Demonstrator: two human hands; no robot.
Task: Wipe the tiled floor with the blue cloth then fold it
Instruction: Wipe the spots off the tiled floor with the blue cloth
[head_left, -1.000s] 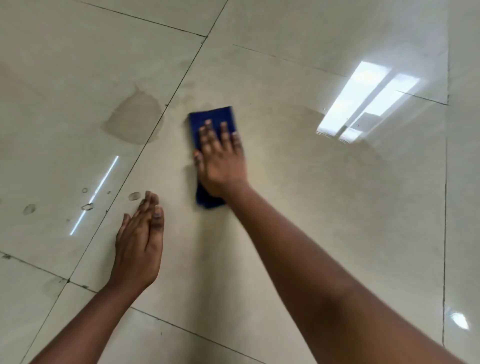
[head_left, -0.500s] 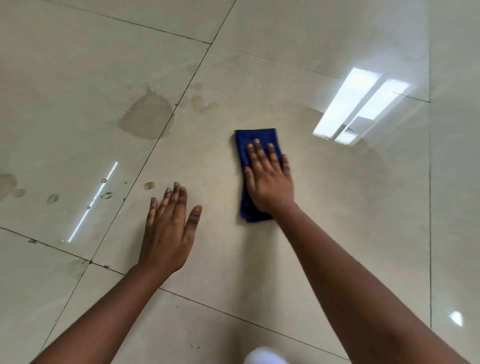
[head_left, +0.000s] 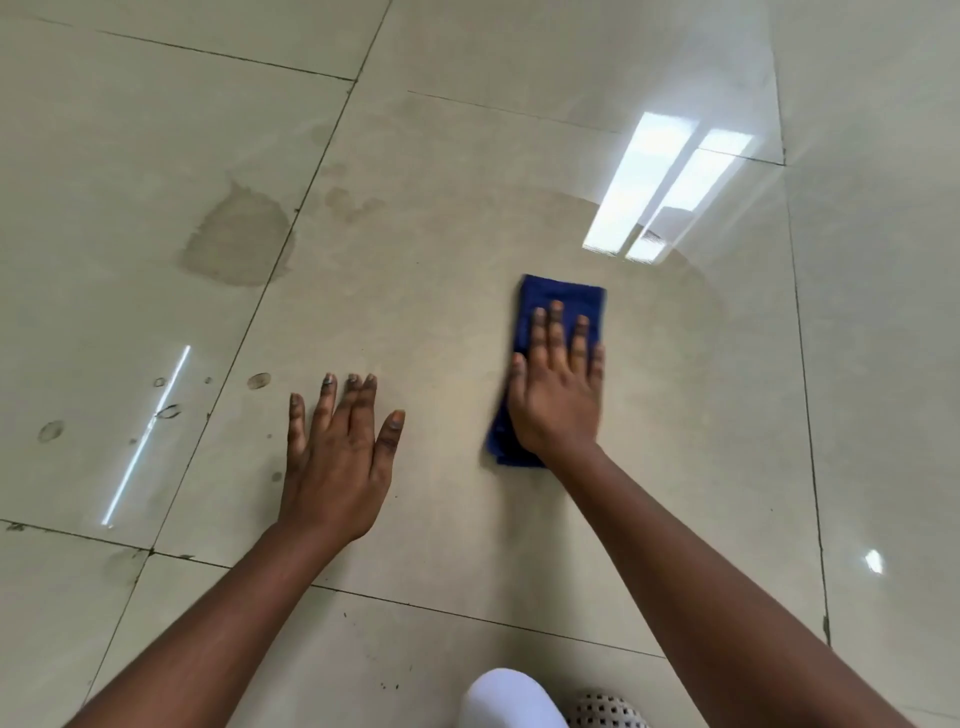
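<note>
A folded blue cloth (head_left: 563, 296) lies flat on the glossy cream tiled floor (head_left: 467, 208), right of centre. My right hand (head_left: 558, 395) presses down on it with the palm and spread fingers, covering its middle and near part; only the far end and the left edge show. My left hand (head_left: 337, 457) rests flat on the bare tile to the left of the cloth, fingers apart, holding nothing.
A large wet patch (head_left: 239, 241) and fainter smears lie on the tiles to the far left, with small droplets (head_left: 258, 381) nearer. Window light reflects at the upper right (head_left: 665, 187). A white-clad knee (head_left: 506, 699) and a perforated shoe (head_left: 605, 709) show at the bottom edge.
My right hand has slid the cloth to the right, away from the wet patch. My left hand has shifted right on the tile and its fingers have spread.
</note>
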